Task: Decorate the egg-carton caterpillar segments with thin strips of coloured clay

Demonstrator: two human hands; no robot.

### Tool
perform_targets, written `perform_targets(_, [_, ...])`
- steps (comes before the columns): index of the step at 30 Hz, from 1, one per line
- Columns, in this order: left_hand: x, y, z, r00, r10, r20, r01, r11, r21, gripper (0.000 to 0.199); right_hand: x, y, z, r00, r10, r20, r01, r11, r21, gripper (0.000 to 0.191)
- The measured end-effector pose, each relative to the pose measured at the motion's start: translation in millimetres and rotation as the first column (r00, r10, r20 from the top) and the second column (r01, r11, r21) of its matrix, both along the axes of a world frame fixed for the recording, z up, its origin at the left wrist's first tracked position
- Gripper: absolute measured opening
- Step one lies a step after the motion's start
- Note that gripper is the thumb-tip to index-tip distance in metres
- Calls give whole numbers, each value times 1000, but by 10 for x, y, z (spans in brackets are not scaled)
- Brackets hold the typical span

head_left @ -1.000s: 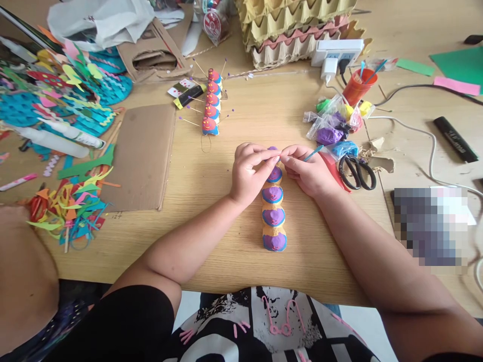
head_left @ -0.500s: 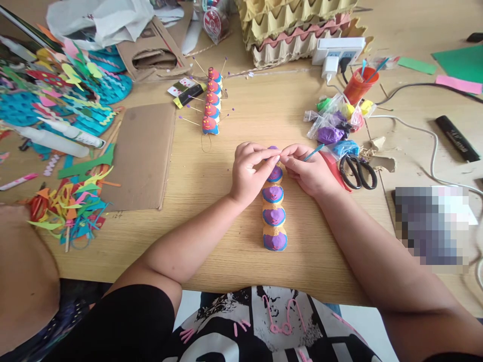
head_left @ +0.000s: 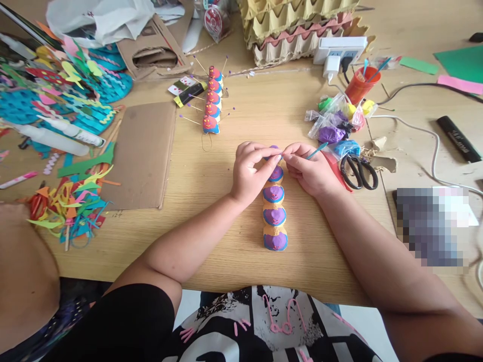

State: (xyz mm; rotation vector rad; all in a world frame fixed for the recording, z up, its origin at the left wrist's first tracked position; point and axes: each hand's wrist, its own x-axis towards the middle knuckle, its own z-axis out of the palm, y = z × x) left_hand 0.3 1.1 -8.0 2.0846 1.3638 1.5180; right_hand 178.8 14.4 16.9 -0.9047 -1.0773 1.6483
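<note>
A strip of egg-carton cups (head_left: 274, 216), covered in purple and blue clay with small red marks, lies lengthwise in front of me. Over its far end my left hand (head_left: 251, 168) pinches thumb and forefinger together; what they hold is too small to name. Close beside it, my right hand (head_left: 307, 168) has its fingertips pressed together near the left fingertips and also holds a thin blue tool (head_left: 317, 151), which sticks out above the hand. Both hands partly hide the far cups.
A red and blue cup strip (head_left: 212, 103) with pins stands farther back. Right are bagged clay (head_left: 332, 133), black scissors (head_left: 358, 172) and an orange cup (head_left: 360, 86); left, cardboard (head_left: 141, 156) and paper scraps (head_left: 75, 206). A person's arm (head_left: 26, 276) is at the left edge.
My right hand has moved very slightly to the right, and the blue tool's tip is a little higher. My left hand is nearly unchanged.
</note>
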Motion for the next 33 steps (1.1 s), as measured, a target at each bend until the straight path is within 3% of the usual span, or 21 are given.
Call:
perform_targets(15, [15, -18, 38, 998, -45, 48, 42, 997, 62, 19, 9, 1, -8, 1000, 7, 5, -7, 1000, -9, 41])
perform_targets(23, [-3, -4, 27, 990, -8, 142, 14, 999, -44, 23, 7, -2, -29, 999, 7, 38, -8, 1000, 26, 43])
perform_targets(33, [7, -28, 68, 994, -49, 103, 55, 997, -60, 22, -50, -30, -17, 995, -24, 101, 15, 996, 90, 52])
